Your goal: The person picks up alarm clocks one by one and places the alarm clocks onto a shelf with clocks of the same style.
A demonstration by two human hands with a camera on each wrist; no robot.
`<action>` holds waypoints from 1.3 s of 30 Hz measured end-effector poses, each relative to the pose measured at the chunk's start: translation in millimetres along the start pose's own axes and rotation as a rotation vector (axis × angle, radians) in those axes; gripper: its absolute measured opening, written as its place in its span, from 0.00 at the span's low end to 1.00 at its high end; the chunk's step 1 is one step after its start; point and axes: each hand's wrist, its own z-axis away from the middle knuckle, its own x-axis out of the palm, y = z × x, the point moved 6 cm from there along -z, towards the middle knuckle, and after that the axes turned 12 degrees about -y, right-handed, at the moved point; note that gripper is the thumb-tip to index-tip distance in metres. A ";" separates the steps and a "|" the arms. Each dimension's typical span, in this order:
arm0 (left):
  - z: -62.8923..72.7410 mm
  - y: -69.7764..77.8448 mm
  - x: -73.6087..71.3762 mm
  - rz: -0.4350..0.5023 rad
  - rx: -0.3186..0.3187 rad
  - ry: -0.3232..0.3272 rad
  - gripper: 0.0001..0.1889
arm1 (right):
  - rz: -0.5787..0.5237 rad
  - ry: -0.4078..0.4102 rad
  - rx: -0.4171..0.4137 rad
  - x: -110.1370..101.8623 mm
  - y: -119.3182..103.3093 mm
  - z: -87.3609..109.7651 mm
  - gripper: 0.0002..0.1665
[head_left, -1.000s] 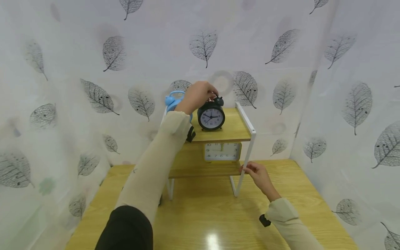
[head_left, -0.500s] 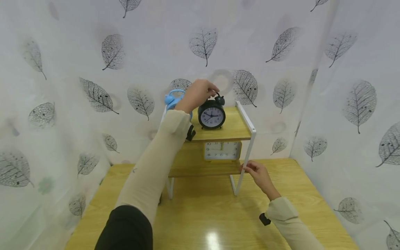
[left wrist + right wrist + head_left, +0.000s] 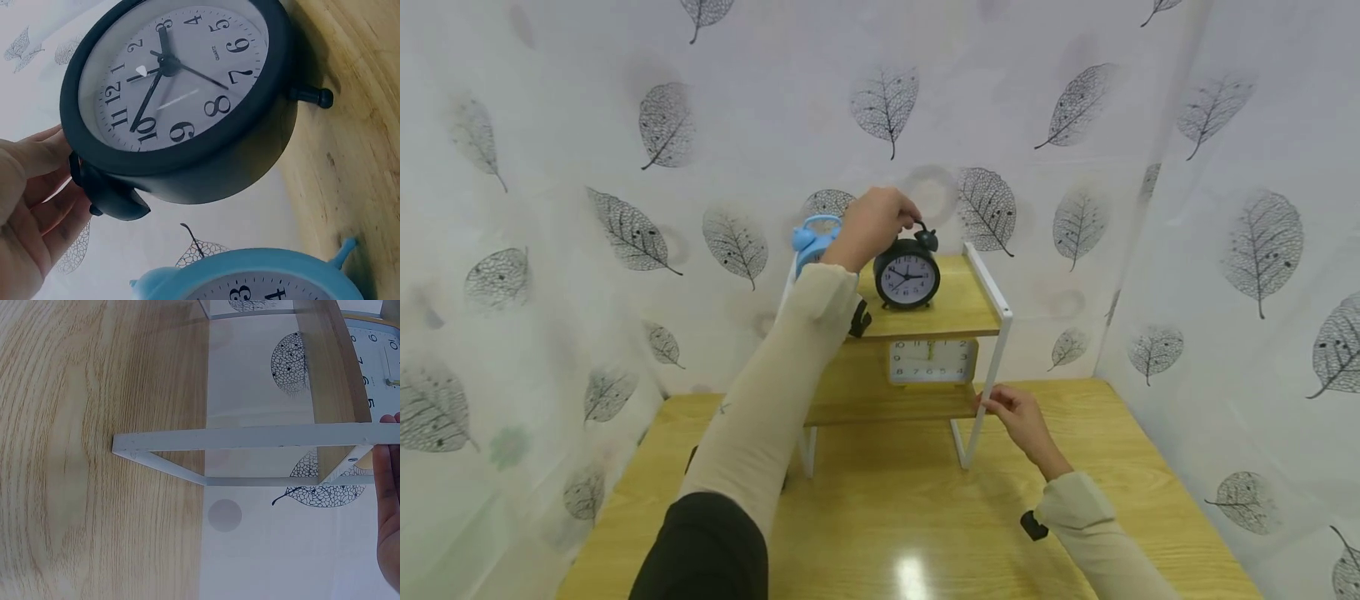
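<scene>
A black twin-bell alarm clock (image 3: pixel 907 281) stands upright on the top board of a small two-tier shelf (image 3: pixel 964 293). My left hand (image 3: pixel 872 225) pinches the thin handle over its bells. In the left wrist view the fingers (image 3: pixel 47 156) lie behind that handle, and the clock's foot meets the board. Just left of it stands a light blue alarm clock (image 3: pixel 810 246), partly hidden by my left hand and sleeve. Lower right, my right hand (image 3: pixel 1024 423) grips the shelf's white metal upright (image 3: pixel 992 367) beside the lower board; its fingertips are partly hidden.
A yellow-framed rectangular clock (image 3: pixel 932 362) stands on the lower board. The shelf's white legs rest on a wooden table (image 3: pixel 880 517). Leaf-printed curtain (image 3: pixel 1075 67) hangs close behind and on both sides.
The head view has shifted slightly. My left hand sits a touch higher over the black clock's handle; the clocks, shelf and right hand keep their places.
</scene>
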 end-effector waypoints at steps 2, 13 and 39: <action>-1.4 -0.3 0.8 -0.010 -0.008 0.006 0.13 | 0.007 0.002 -0.001 0.7 0.6 0.2 0.12; -6.0 0.8 2.5 -0.006 -0.004 0.039 0.14 | 0.007 -0.003 -0.011 0.7 -0.1 -1.6 0.11; -2.6 2.3 9.5 -0.007 0.039 0.044 0.18 | 0.016 0.001 -0.017 0.0 -0.5 -1.0 0.11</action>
